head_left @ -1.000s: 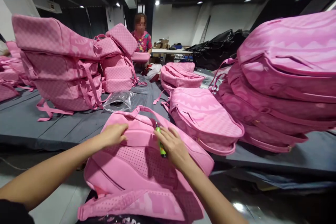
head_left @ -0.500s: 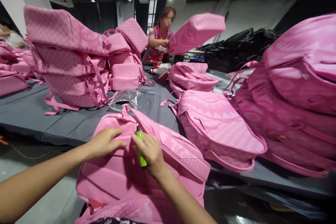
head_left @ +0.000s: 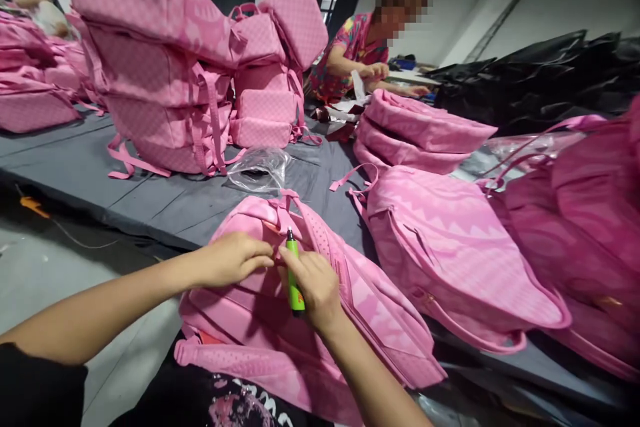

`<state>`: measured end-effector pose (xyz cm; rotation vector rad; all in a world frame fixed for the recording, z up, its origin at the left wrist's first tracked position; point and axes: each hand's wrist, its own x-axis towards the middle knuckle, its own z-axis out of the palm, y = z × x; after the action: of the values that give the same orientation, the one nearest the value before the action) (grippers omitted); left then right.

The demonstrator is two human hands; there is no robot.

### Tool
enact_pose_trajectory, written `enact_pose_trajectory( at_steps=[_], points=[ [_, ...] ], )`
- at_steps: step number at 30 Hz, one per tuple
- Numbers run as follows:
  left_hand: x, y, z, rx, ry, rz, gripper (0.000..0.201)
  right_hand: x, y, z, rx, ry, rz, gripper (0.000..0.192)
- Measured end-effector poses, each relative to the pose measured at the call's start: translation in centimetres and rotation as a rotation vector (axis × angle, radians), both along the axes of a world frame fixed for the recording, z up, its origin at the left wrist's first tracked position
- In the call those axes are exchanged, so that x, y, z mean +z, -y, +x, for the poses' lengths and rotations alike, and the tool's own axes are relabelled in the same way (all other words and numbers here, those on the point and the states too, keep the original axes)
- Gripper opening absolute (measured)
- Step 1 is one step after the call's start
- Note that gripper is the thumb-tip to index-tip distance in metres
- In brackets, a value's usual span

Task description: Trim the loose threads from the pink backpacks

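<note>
Both hands press the backpack (head_left: 320,293); right-hand fingers (head_left: 295,265) grip the lighter (head_left: 294,273) upright.

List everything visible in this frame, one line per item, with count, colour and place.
backpack: one, pink, table edge, under both hands
lighter: one, green, in the right hand
plastic bag: one, clear, behind the backpack
backpack stacks: several, pink, left, centre and right
black bags: a heap, far right
table: grey cover
co-worker: one, patterned top, far side
left hand: on the backpack's top
right hand: gripping the lighter
</note>
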<state>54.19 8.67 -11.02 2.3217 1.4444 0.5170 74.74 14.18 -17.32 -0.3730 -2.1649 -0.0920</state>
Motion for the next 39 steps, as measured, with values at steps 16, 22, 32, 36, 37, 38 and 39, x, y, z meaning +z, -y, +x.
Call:
enact_pose_trajectory(
  at_steps=[16,22,32,36,37,38,39],
  points=[
    [-3.5,-9.8,-0.1,0.094,-0.437,0.286,0.118,-3.0,0.1,-0.7,-0.083,0.013,-0.277,0.032],
    [-4.1,-8.7,0.9,0.120,-0.613,0.280,0.121,-3.3,-0.5,-1.2,-0.064,-0.078,-0.347,0.025],
    [-4.2,-9.2,1.3,0.146,-0.581,0.247,0.099,-4.8,-1.7,2.4,-0.008,0.089,-0.349,0.050],
    [-4.3,-9.4,1.5,0.164,-0.555,0.210,0.098,-3.4,-2.0,3.1,-0.099,0.056,-0.387,0.048],
    [-4.3,-9.5,1.5,0.170,-0.558,0.203,0.098,-2.9,-2.1,3.0,-0.124,0.039,-0.395,0.046],
    [-4.3,-9.5,1.5,0.175,-0.563,0.197,0.097,-2.5,-2.3,2.9,-0.145,0.024,-0.397,0.042],
    [-4.3,-9.6,1.5,0.181,-0.569,0.191,0.096,-2.2,-2.5,2.6,-0.159,0.009,-0.400,0.035]
  ],
)
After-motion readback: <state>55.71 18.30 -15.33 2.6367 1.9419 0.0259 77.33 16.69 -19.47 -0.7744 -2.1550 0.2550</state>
